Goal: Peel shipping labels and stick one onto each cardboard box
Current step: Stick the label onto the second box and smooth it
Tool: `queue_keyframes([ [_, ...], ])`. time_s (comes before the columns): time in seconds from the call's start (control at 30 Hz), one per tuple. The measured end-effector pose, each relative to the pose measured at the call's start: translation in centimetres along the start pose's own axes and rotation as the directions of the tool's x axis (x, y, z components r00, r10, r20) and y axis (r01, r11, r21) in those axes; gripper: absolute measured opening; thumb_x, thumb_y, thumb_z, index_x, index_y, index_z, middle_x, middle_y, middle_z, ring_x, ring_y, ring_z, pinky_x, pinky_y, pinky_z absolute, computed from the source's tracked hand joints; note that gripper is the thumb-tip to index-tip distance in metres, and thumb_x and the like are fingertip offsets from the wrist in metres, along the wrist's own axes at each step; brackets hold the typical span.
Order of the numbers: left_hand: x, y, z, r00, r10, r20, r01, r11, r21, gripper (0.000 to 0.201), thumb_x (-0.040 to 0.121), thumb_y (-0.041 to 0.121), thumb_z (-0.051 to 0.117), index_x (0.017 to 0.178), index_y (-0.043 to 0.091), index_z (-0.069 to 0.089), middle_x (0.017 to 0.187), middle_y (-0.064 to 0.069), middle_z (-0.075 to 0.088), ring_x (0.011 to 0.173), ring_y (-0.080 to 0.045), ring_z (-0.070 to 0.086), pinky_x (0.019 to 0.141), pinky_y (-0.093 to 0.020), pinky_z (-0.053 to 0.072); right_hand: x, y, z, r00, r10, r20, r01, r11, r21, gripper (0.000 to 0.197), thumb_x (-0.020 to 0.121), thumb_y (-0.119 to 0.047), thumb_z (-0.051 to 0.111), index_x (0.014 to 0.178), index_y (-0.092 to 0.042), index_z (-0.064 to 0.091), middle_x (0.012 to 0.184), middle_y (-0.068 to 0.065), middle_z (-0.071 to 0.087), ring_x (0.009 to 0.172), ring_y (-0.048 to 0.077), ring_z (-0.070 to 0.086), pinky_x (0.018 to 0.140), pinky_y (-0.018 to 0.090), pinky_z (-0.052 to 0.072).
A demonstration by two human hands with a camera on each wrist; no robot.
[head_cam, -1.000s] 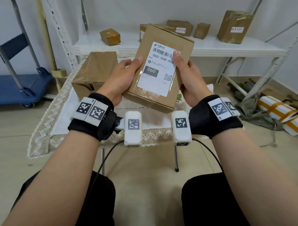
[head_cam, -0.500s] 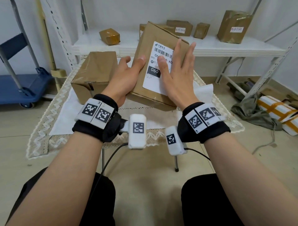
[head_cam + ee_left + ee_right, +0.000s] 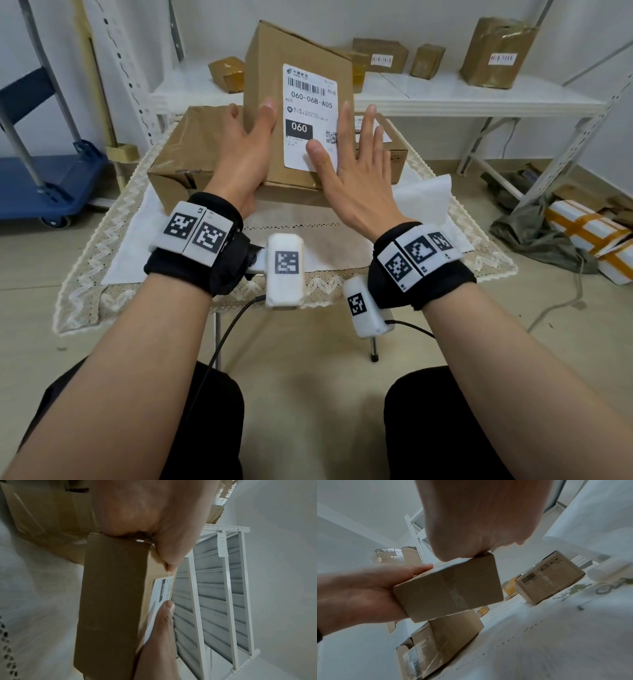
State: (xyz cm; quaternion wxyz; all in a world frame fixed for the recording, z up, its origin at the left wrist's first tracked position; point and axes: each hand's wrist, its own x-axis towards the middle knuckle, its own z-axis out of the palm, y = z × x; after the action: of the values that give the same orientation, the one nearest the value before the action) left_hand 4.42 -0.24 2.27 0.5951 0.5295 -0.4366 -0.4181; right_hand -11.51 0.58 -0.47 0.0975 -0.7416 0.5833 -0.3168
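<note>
I hold a brown cardboard box [image 3: 274, 61] upright over the table, its face turned toward me. A white shipping label [image 3: 308, 113] with a barcode and "060" is stuck on that face. My left hand [image 3: 246, 147] grips the box's left side, thumb on the front and fingers behind. My right hand [image 3: 352, 171] lies flat with straight fingers on the label's lower right part. The left wrist view shows the box [image 3: 111, 601] edge-on with the label [image 3: 157, 597] under both thumbs. In the right wrist view my left hand [image 3: 359, 595] cups the box [image 3: 448, 588].
A larger taped box [image 3: 185, 150] and another box [image 3: 394, 150] sit on the lace-covered table [image 3: 113, 274] behind the held one. White backing paper [image 3: 424, 198] lies at the right. A white shelf [image 3: 445, 92] behind carries several boxes. A blue cart [image 3: 44, 178] stands left; parcels [image 3: 589, 233] lie on the floor right.
My right hand released the box's right edge, opened flat and slid down over the label. The box was raised more upright and further from me, with the left hand still holding it.
</note>
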Motion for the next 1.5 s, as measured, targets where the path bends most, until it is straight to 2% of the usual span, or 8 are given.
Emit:
queue_keyframes([
  [0.13,0.0,-0.4,0.3,0.998,0.051,-0.019,-0.05,0.997,0.063,0.091,0.069,0.074,0.061,0.143,0.031,0.031,0.141,-0.001,0.056,0.12,-0.019,0.064,0.1,-0.045,0.054,0.3,-0.3,-0.5,0.992,0.004,-0.123,0.005,0.997,0.073,0.08,0.102,-0.065,0.027,0.16,-0.029,-0.016,0.166,0.005,-0.027,0.154,0.029,-0.022,0.123,0.05,-0.013],
  [0.2,0.1,-0.9,0.7,0.998,0.055,0.004,-0.055,0.994,0.097,0.102,0.061,0.08,0.06,0.148,0.037,0.028,0.146,-0.002,0.051,0.126,-0.022,0.06,0.105,-0.047,0.051,0.4,-0.6,-0.5,0.986,-0.007,-0.168,0.019,0.997,0.072,0.081,0.103,-0.064,0.027,0.161,-0.026,-0.015,0.167,0.007,-0.026,0.154,0.029,-0.022,0.124,0.051,-0.011],
  [0.4,0.7,-1.9,1.8,0.998,0.064,0.021,-0.066,0.988,0.137,0.102,0.061,0.087,0.059,0.147,0.043,0.027,0.147,0.001,0.052,0.129,-0.019,0.058,0.106,-0.045,0.049,0.3,-1.1,0.8,0.983,-0.044,-0.177,0.05,0.998,0.032,0.08,0.103,-0.063,0.025,0.161,-0.024,-0.012,0.168,0.008,-0.024,0.155,0.028,-0.02,0.125,0.053,-0.009],
  [0.53,0.7,-1.6,1.2,0.999,0.037,0.013,-0.038,0.993,0.108,0.105,0.06,0.084,0.056,0.151,0.044,0.021,0.147,-0.001,0.052,0.13,-0.023,0.056,0.107,-0.049,0.048,0.2,-1.1,0.9,0.985,-0.066,-0.157,0.07,0.997,0.016,0.079,0.104,-0.061,0.024,0.161,-0.022,-0.014,0.167,0.008,-0.024,0.155,0.028,-0.021,0.125,0.052,-0.011],
  [0.87,0.7,-1.1,0.2,0.999,0.052,0.01,-0.052,0.996,0.068,0.104,0.062,0.082,0.057,0.151,0.044,0.019,0.144,-0.002,0.054,0.125,-0.023,0.06,0.103,-0.048,0.052,0.4,0.6,-0.5,0.992,0.077,-0.1,-0.075,0.997,0.027,0.081,0.103,-0.064,0.019,0.16,-0.022,-0.019,0.166,0.008,-0.028,0.153,0.028,-0.025,0.124,0.052,-0.013],
  [1.13,0.4,-1.1,0.7,0.997,0.071,0.025,-0.073,0.993,0.095,0.103,0.062,0.081,0.053,0.151,0.042,0.02,0.142,-0.004,0.054,0.123,-0.024,0.062,0.104,-0.047,0.051,0.4,-0.2,0.2,0.99,-0.037,-0.139,0.038,0.999,0.01,0.081,0.104,-0.062,0.024,0.161,-0.02,-0.015,0.167,0.007,-0.026,0.154,0.027,-0.024,0.123,0.051,-0.016],
  [1.3,0.4,-0.9,0.4,0.996,0.093,0.001,-0.093,0.994,0.062,0.099,0.069,0.075,0.056,0.153,0.039,0.017,0.14,-0.004,0.056,0.118,-0.022,0.065,0.099,-0.045,0.055,0.7,0.7,0.2,0.994,0.039,-0.102,-0.036,0.999,0.035,0.08,0.103,-0.064,0.02,0.16,-0.022,-0.017,0.167,0.007,-0.027,0.154,0.026,-0.024,0.124,0.051,-0.015],
  [1.5,-0.3,-0.7,0.5,0.992,0.091,0.083,-0.106,0.972,0.208,0.1,0.065,0.079,0.062,0.149,0.052,0.015,0.147,-0.009,0.052,0.125,-0.03,0.061,0.103,-0.05,0.052,1.4,0.2,-0.8,0.976,0.035,-0.213,-0.017,0.996,0.088,0.08,0.103,-0.062,0.021,0.161,-0.02,-0.015,0.167,0.008,-0.026,0.155,0.028,-0.021,0.124,0.056,-0.011],
])
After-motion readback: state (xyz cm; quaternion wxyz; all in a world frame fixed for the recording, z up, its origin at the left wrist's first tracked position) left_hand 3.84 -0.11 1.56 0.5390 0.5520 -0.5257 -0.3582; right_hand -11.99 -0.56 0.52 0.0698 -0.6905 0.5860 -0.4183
